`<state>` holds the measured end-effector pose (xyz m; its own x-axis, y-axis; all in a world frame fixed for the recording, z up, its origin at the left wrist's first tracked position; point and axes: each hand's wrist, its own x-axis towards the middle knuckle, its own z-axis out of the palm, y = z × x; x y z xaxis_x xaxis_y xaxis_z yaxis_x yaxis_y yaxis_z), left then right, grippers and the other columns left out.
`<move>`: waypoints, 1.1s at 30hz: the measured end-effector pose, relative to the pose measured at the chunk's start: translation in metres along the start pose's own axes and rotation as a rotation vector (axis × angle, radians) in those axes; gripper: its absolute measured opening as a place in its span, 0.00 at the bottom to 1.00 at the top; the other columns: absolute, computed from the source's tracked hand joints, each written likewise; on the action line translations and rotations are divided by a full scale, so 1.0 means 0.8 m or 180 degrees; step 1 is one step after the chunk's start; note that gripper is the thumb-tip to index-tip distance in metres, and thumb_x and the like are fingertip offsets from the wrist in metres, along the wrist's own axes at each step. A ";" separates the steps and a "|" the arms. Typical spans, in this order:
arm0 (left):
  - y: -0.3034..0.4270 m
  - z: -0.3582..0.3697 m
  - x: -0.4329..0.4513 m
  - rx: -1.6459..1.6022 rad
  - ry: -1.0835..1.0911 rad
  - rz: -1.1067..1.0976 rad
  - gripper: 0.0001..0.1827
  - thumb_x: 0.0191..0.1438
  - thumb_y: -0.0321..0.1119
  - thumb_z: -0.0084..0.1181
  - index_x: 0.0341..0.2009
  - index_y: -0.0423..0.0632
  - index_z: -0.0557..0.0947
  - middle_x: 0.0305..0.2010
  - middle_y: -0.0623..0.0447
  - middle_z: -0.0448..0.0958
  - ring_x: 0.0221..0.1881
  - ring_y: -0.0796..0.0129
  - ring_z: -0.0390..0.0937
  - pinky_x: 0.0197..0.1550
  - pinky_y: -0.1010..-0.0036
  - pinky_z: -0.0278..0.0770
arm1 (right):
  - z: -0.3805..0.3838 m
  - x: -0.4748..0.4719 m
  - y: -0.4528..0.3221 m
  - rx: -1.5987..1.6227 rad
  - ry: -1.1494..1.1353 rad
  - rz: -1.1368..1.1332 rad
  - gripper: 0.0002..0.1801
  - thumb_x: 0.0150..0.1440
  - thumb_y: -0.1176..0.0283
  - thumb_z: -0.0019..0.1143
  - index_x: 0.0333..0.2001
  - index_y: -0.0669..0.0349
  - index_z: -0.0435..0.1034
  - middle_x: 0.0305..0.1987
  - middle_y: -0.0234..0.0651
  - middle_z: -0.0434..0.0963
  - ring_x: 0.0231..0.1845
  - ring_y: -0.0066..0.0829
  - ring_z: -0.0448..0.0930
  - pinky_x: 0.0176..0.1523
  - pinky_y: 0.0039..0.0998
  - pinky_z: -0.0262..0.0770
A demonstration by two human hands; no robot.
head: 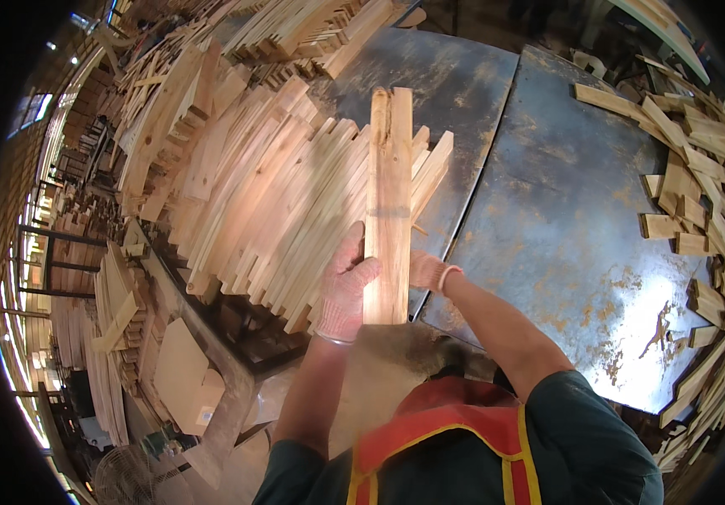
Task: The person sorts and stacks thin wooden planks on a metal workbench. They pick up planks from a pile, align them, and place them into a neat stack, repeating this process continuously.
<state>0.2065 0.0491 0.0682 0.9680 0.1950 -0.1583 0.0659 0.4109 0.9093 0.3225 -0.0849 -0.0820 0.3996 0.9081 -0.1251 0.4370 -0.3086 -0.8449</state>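
Observation:
A pale wooden board (389, 183) stands out in front of me, its length running away from my body. Near its far end the surface shows a rough, knotty brown patch, and a faint dark band crosses its middle. My left hand (344, 284), in a knitted work glove, grips the board's left edge, thumb over the face. From the right, my gloved right hand (426, 271) reaches behind the board; its fingers are hidden there, so its hold cannot be made out. Beneath and left of the board lies a row of similar wooden strips (286, 189), side by side.
A worn metal tabletop (564, 189) with a dark seam (482, 170) spreads to the right. Short wood offcuts (684, 189) are heaped along its far right side. More stacked boards (299, 31) lie at the back left. A floor fan (125, 473) stands at lower left.

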 end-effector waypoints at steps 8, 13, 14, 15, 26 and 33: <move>-0.051 0.154 0.024 0.0518 -0.0406 -0.0283 0.40 0.59 0.21 0.56 0.76 0.39 0.62 0.70 0.47 0.72 0.68 0.64 0.71 0.69 0.67 0.69 | -0.065 -0.275 -0.107 0.4663 0.0781 0.0751 0.32 0.63 0.56 0.68 0.67 0.57 0.68 0.49 0.31 0.80 0.43 0.24 0.79 0.48 0.32 0.79; -0.126 0.291 0.000 0.1698 -0.1745 -0.1046 0.37 0.61 0.26 0.60 0.74 0.38 0.65 0.68 0.46 0.74 0.65 0.65 0.73 0.67 0.69 0.72 | -0.058 -0.427 -0.049 0.4801 0.2481 0.1325 0.28 0.60 0.61 0.70 0.60 0.60 0.71 0.44 0.32 0.80 0.37 0.25 0.79 0.39 0.29 0.78; -0.158 0.302 -0.001 0.1594 -0.1624 -0.1045 0.37 0.61 0.26 0.60 0.74 0.38 0.66 0.67 0.45 0.75 0.64 0.63 0.74 0.66 0.69 0.73 | -0.062 -0.456 -0.024 0.4719 0.2811 0.1360 0.27 0.60 0.62 0.71 0.59 0.60 0.71 0.44 0.33 0.80 0.37 0.25 0.78 0.39 0.28 0.77; -0.189 0.295 -0.007 0.1535 -0.1406 -0.1098 0.37 0.61 0.26 0.60 0.74 0.38 0.66 0.66 0.44 0.76 0.63 0.62 0.76 0.66 0.68 0.74 | -0.053 -0.482 -0.006 0.4721 0.3046 0.1321 0.26 0.60 0.63 0.70 0.59 0.59 0.72 0.44 0.33 0.81 0.37 0.26 0.79 0.39 0.30 0.78; -0.325 0.515 -0.058 0.2768 -0.2583 -0.1351 0.36 0.59 0.30 0.62 0.71 0.35 0.70 0.64 0.41 0.80 0.62 0.59 0.79 0.65 0.66 0.76 | -0.464 -0.922 0.078 0.0351 0.5814 0.1610 0.41 0.60 0.59 0.69 0.73 0.61 0.62 0.62 0.49 0.79 0.58 0.38 0.82 0.60 0.37 0.82; -0.354 0.655 -0.106 0.3076 -0.2905 -0.1702 0.38 0.60 0.31 0.62 0.74 0.37 0.67 0.68 0.39 0.76 0.65 0.57 0.77 0.65 0.66 0.75 | -0.321 -1.164 0.182 -0.0557 0.4186 0.5675 0.43 0.47 0.55 0.73 0.64 0.61 0.67 0.58 0.54 0.75 0.64 0.50 0.75 0.67 0.44 0.72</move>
<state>0.2328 -0.5502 0.0257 0.5643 -0.5695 -0.5977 0.2429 -0.5773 0.7795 0.2208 -1.0484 0.0454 0.4687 -0.8772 -0.1037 -0.8681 -0.4357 -0.2379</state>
